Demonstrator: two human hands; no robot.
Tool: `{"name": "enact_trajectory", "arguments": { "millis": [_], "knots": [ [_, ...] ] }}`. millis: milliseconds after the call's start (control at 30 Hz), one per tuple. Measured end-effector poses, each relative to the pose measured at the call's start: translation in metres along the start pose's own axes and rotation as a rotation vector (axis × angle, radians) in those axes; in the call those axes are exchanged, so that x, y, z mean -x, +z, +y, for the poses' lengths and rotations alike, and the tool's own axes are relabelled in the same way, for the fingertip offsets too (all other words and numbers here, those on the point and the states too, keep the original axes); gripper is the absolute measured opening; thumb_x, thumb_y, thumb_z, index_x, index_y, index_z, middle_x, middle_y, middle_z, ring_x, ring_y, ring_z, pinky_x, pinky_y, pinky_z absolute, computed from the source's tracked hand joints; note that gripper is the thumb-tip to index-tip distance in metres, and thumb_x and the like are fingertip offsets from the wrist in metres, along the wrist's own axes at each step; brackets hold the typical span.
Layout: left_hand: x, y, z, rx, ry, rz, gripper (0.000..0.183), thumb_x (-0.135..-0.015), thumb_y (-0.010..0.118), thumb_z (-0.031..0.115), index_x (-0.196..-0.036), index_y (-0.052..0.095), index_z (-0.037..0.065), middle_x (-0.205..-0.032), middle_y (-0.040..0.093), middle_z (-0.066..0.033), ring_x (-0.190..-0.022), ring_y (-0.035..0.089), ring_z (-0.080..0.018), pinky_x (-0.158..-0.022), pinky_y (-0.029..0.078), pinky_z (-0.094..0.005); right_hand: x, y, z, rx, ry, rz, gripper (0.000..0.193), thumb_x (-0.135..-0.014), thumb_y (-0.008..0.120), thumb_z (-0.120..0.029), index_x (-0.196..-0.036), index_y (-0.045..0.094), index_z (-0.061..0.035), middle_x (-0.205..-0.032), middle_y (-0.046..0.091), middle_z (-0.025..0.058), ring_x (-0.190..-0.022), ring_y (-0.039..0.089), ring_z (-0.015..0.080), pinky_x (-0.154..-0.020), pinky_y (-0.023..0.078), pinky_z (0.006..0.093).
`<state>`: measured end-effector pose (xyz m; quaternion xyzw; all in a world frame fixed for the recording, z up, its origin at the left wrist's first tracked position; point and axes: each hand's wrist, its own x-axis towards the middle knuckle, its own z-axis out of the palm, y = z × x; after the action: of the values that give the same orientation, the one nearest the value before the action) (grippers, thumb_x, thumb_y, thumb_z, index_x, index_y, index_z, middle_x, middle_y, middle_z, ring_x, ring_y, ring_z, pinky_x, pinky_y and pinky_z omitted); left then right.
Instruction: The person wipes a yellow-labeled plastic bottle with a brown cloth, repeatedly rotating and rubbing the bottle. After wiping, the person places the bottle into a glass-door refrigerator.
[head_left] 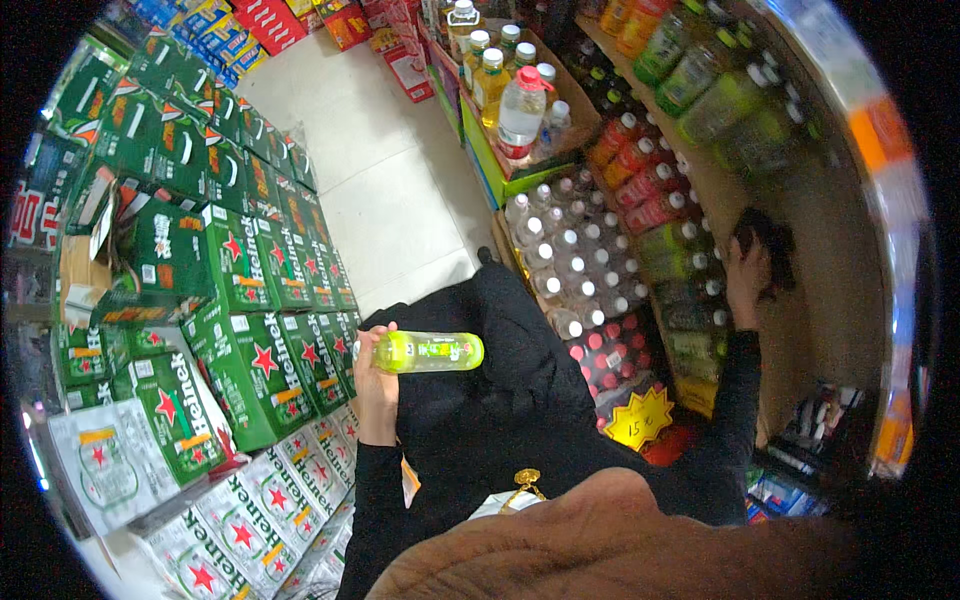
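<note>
A small drink bottle with a yellow-green label (430, 352) lies sideways in my left hand (377, 385), over my dark clothing. The fingers wrap round its neck end and hide part of it. My right hand (743, 270) reaches over a brown shelf board (815, 330) on the right. It is closed on a dark, crumpled cloth (775, 255), whose far side merges with shadow. Bottles with green labels (750, 115) stand on the shelf farther back, some smeared. Rows of bottles with red labels (650, 185) and white caps are just left of the right hand.
Green drink cartons (262, 365) are stacked along the left, with white-and-green packs (270, 515) nearer. White-capped bottles (570, 250) fill a low crate area, near a yellow star-shaped sign (640, 420). A large red-capped bottle (523, 110) stands on a display. Pale floor tiles (375, 170) run between.
</note>
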<state>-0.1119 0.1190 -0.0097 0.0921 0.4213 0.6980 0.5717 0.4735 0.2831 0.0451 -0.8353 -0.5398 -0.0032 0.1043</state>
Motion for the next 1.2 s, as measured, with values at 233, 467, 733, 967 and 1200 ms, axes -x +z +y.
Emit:
{"name": "enact_trajectory", "arguments": {
  "millis": [233,467,733,967,1200],
  "knots": [
    [-0.134,0.012,0.028,-0.311,-0.206,0.100,0.015,-0.094,0.061,0.019,-0.091,0.059,0.005,-0.093,0.059,-0.0036,-0.088,0.057,-0.0127,-0.084,0.045,-0.0301,-0.012,0.006,0.021,0.168,-0.037,0.001,0.061,-0.100,0.037,-0.042,-0.149,0.021,-0.0080,-0.153,0.018,0.0204,-0.140,0.020,0.0389,-0.113,0.023,0.0548],
    [-0.208,0.042,0.076,-0.534,-0.220,0.093,0.016,-0.089,0.067,0.016,-0.087,0.055,0.007,-0.084,0.055,0.0005,-0.075,0.052,-0.0095,-0.068,0.044,-0.0264,0.001,-0.007,0.016,-0.297,0.245,-0.124,0.071,-0.099,0.034,-0.052,-0.151,0.012,-0.0087,-0.154,0.009,0.0224,-0.141,0.016,0.0409,-0.114,0.023,0.0555],
    [-0.170,0.101,0.137,-0.776,-0.291,0.053,0.015,-0.093,0.063,0.018,-0.087,0.056,0.006,-0.088,0.057,-0.0003,-0.080,0.052,-0.0100,-0.074,0.044,-0.0264,-0.017,-0.042,-0.040,0.186,0.447,-0.489,0.074,-0.098,0.031,-0.055,-0.152,0.009,-0.0091,-0.155,0.009,0.0217,-0.140,0.018,0.0415,-0.115,0.023,0.0546],
    [-0.132,0.161,0.179,-0.816,-0.336,0.026,0.014,-0.090,0.065,0.015,-0.087,0.056,0.005,-0.097,0.058,-0.0032,-0.084,0.053,-0.0113,-0.078,0.044,-0.0270,-0.059,-0.083,-0.089,0.218,0.386,-0.631,0.068,-0.098,0.042,-0.046,-0.147,0.025,-0.0040,-0.151,0.025,0.0216,-0.135,0.030,0.0384,-0.111,0.031,0.0477],
    [-0.146,0.231,0.201,-0.772,-0.265,0.048,0.016,-0.089,0.068,0.017,-0.091,0.059,0.004,-0.085,0.058,0.0000,-0.077,0.055,-0.0098,-0.072,0.045,-0.0253,-0.114,-0.109,-0.148,-0.531,0.169,-0.156,0.055,-0.096,0.048,-0.022,-0.146,0.032,-0.0036,-0.145,0.040,0.0136,-0.128,0.043,0.0251,-0.105,0.036,0.0376]
  ]
}}
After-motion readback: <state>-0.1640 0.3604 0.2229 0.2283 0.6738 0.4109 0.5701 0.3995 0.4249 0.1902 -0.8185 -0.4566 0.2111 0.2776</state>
